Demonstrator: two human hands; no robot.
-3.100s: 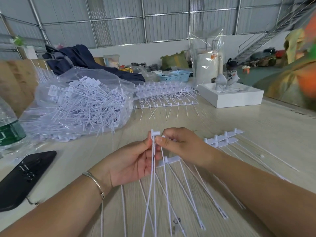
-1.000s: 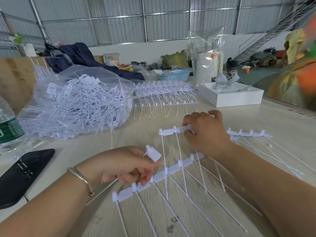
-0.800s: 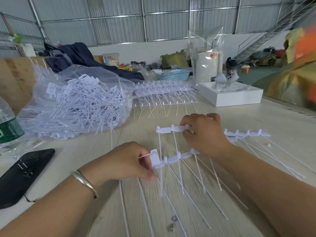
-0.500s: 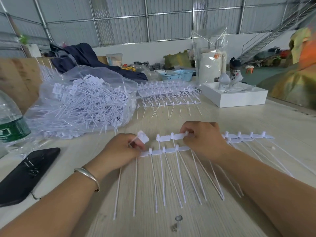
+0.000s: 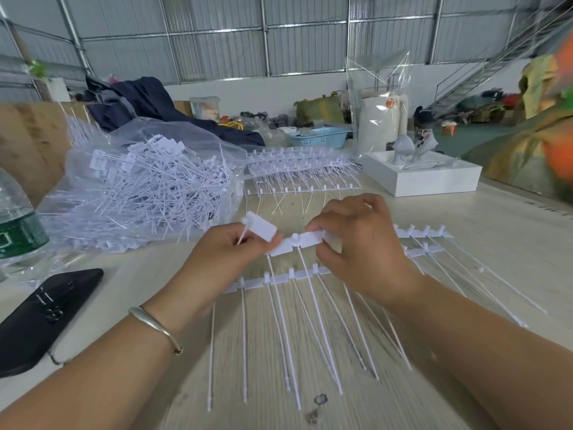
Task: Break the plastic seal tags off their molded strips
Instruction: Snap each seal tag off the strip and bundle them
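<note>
Both hands work at the upper of two molded strips lying across the tabletop (image 5: 496,274). The left hand (image 5: 217,259) has its fingers curled in a pinching grip round a loose seal tag (image 5: 262,229), whose flat white head sticks up above the knuckles, and its fingertips reach the left end of the strip in hand (image 5: 297,242). The right hand (image 5: 356,246) pinches that same strip from the other side, thumb below and fingers over the top, so that the strip is held just above the tabletop between the two hands. A second strip (image 5: 279,277) lies flat nearer the person, tails fanned toward the camera, and more strips (image 5: 424,234) lie to the right. The step in hand looks like snapping the next tag from the strip's left end; that calls for a firm hold by the right hand while the left bends or twists the end tag at its joint. Freed tags fill the clear bag (image 5: 145,187) at left.
</note>
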